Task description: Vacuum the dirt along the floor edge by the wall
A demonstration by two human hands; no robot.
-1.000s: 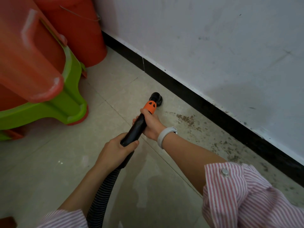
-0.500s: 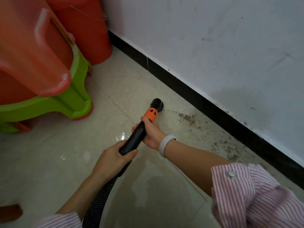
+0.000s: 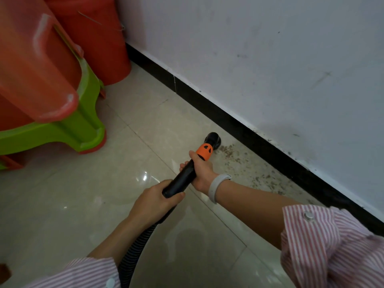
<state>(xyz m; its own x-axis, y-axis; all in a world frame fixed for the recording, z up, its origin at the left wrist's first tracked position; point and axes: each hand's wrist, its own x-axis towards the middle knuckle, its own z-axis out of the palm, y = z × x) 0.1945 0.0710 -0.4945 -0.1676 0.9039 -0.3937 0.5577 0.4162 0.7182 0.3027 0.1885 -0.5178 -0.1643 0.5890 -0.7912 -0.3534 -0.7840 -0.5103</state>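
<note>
A person is gripping a black vacuum wand (image 3: 182, 179) with both hands: the left hand (image 3: 153, 201) is curling its fingers round the rear end where the ribbed hose (image 3: 137, 248) joins, the right hand (image 3: 200, 172) is wrapping the wand just behind its orange collar (image 3: 204, 152). The nozzle (image 3: 212, 139) is touching the tiled floor (image 3: 62, 204) at the near end of a dirt trail (image 3: 257, 179) running beside the black skirting (image 3: 259, 142). Likely risks: the nozzle drifting off the edge and missing grit, or scattering it. A red bucket (image 3: 99, 42) is standing in the corner, its contents hidden
</note>
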